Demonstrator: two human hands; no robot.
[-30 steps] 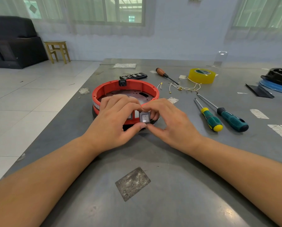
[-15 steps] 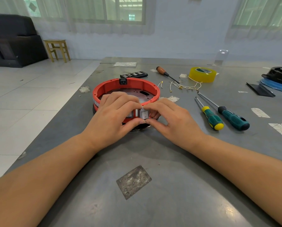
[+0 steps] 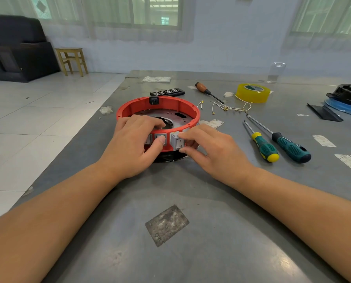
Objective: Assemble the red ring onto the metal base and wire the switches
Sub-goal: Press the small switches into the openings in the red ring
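Observation:
The red ring (image 3: 187, 106) sits on the round metal base (image 3: 182, 119) on the grey table. A black socket (image 3: 153, 100) is set in the ring's far wall. My left hand (image 3: 133, 146) grips the ring's near rim, fingers inside, thumb pressing on a grey switch (image 3: 160, 138) in the near wall. My right hand (image 3: 209, 152) pinches a second grey rocker switch (image 3: 177, 142) between thumb and forefinger at the ring's near right wall. Loose thin wires (image 3: 227, 108) with brass terminals lie behind the ring to the right.
Two green-handled screwdrivers (image 3: 264, 147) (image 3: 291, 148) lie to the right. A wooden-handled screwdriver (image 3: 208, 92), yellow tape roll (image 3: 253, 92) and black bit case (image 3: 167, 92) sit farther back. A black and blue part (image 3: 348, 99) is at the far right. The table's left edge (image 3: 101, 117) drops to floor.
My hands have parted: the left thumb now presses one switch, and the right hand has shifted right with the other switch against the ring's wall.

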